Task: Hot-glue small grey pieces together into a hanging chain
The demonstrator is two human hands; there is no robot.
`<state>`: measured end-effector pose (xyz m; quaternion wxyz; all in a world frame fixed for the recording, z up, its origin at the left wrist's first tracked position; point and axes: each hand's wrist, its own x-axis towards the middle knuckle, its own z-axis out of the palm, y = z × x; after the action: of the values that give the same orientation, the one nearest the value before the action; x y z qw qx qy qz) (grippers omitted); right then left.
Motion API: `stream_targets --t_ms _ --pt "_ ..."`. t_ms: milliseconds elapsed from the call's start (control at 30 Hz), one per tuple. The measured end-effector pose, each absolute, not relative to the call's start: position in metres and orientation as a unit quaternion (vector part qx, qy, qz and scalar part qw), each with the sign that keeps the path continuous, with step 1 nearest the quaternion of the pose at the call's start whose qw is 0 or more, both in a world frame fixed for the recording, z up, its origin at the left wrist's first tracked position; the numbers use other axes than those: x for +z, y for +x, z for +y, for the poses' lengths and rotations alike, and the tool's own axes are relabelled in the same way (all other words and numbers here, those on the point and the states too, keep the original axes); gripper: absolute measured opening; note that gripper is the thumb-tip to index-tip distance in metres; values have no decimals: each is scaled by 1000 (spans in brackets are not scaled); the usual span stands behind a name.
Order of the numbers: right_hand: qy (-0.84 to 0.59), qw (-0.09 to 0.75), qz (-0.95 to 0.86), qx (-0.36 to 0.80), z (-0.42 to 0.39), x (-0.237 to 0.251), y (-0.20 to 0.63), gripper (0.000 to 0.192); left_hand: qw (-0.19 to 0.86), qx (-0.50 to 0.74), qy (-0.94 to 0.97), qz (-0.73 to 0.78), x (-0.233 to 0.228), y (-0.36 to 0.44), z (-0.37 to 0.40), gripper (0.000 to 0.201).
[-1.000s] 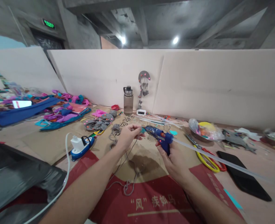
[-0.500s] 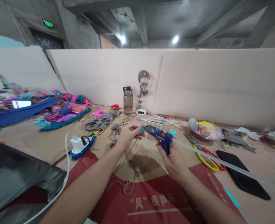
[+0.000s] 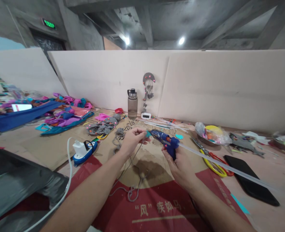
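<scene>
My right hand (image 3: 181, 164) grips a blue hot glue gun (image 3: 165, 140) by its handle, with a long clear glue stick (image 3: 224, 166) trailing out of its back to the right. The gun's nozzle points left at a small teal piece (image 3: 148, 134) pinched in the fingertips of my left hand (image 3: 131, 140). A thin grey cord (image 3: 132, 170) hangs from my left hand down onto the brown cardboard (image 3: 152, 161).
A blue power strip with a white plug (image 3: 83, 150) lies to the left. Yellow and red scissors (image 3: 216, 164), a black phone (image 3: 251, 180) and a bowl of coloured bits (image 3: 211, 134) are on the right. A water bottle (image 3: 132, 103) stands by the white partition. Coloured felt scraps (image 3: 67, 114) are piled at the left.
</scene>
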<state>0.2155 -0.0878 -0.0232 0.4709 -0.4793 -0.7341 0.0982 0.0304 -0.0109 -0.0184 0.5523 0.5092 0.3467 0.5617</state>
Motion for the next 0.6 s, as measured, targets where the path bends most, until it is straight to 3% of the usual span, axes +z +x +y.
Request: stream_targets --t_ms 600 --pt "-485 466 -734 93 -89 -26 218 24 551 562 510 347 -17 30 -11 32"
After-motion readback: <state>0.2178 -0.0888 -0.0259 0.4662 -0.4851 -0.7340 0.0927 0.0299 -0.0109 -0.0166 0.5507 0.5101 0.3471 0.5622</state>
